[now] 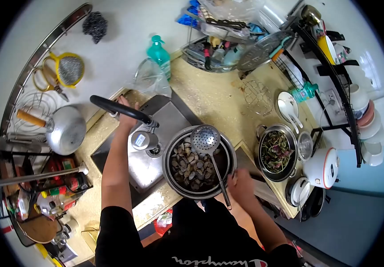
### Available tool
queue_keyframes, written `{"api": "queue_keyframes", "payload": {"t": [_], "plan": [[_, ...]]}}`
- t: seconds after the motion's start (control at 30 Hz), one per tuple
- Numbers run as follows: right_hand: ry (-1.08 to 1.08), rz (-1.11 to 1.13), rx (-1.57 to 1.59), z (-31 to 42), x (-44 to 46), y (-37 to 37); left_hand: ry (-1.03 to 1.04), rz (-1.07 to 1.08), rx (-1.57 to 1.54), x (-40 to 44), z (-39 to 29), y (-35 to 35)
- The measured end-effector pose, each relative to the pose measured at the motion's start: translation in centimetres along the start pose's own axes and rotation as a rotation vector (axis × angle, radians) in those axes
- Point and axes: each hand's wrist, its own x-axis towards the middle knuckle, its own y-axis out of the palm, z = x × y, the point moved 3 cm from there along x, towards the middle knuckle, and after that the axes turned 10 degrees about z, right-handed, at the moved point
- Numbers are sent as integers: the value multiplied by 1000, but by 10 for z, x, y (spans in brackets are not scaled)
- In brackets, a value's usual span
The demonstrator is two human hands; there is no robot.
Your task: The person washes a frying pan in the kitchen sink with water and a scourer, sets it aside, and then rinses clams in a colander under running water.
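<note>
A large metal pot [168,178] full of small clams [194,168] sits over the right side of the steel sink [145,175]. Across the pot lies a slotted skimmer [205,139], its bowl over the clams and its handle sticking out past the near rim. My left hand [127,111] reaches to the base of the black faucet [120,108], its fingers wrapped round the fitting there. Beside the pot's right rim is my right hand [241,184], close to the skimmer handle; its fingers are blurred, and whether they touch the rim is unclear.
A pot of leafy greens [275,152] and a white rice cooker [321,168] stand to the right. A green bottle [159,55] is behind the sink. Left are a hanging pan [67,130] and a rack of bottles. A wire trivet [257,98] lies on the counter.
</note>
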Motion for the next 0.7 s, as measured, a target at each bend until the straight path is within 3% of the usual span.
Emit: {"api": "queue_keyframes", "payload": {"t": [0.1, 0.17, 0.4, 0.5, 0.57, 0.6, 0.63, 0.67, 0.7], "plan": [[58, 164, -20, 27, -26, 12, -44, -50, 37, 0, -7, 4], [113, 206, 62, 28, -30, 15, 64, -301, 220, 7, -18, 1], [68, 141, 191, 10, -30, 34, -214, -24, 145, 27, -39, -29], [70, 145, 239, 6, -29, 33, -47, -103, 349, 18, -17, -14], [101, 158, 299, 4, -32, 32, 113, -136, 175, -21, -35, -37], [124, 160, 320, 3, -33, 29, 143, -12, 27, -37, -52, -56], [141, 162, 341, 2, -33, 27, 28, -19, -58, -63, -22, -27], [121, 121, 389, 3, -32, 23, -120, 146, -285, -95, -13, -16], [125, 116, 404, 1, -30, 21, 106, 3, -424, -140, 8, 16]]}}
